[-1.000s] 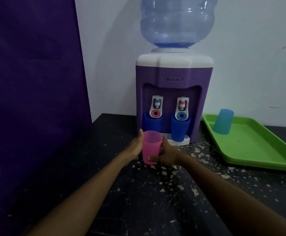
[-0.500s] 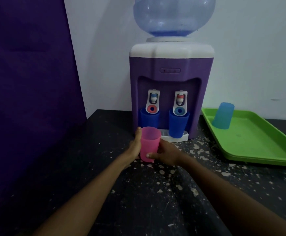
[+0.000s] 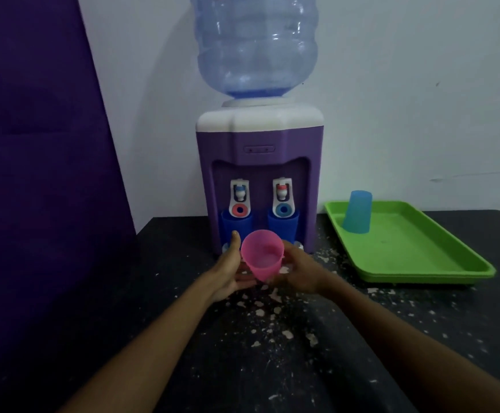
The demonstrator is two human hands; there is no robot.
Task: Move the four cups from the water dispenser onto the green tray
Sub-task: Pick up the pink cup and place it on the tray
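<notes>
Both my hands cradle the pink cup [image 3: 262,254], fingers [image 3: 236,244] lightly curled round its sides: light, thin, slippery plastic.

A dark speckled table [image 3: 272,353] is seen, flecked with white chips. A purple water dispenser [image 3: 259,174] is set at its back edge. A green tray [image 3: 421,257] is laid to the dispenser's right, near it.

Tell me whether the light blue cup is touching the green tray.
Touching. The head view shows the light blue cup standing upside down, its rim resting on the floor of the green tray near the back left corner.
</notes>
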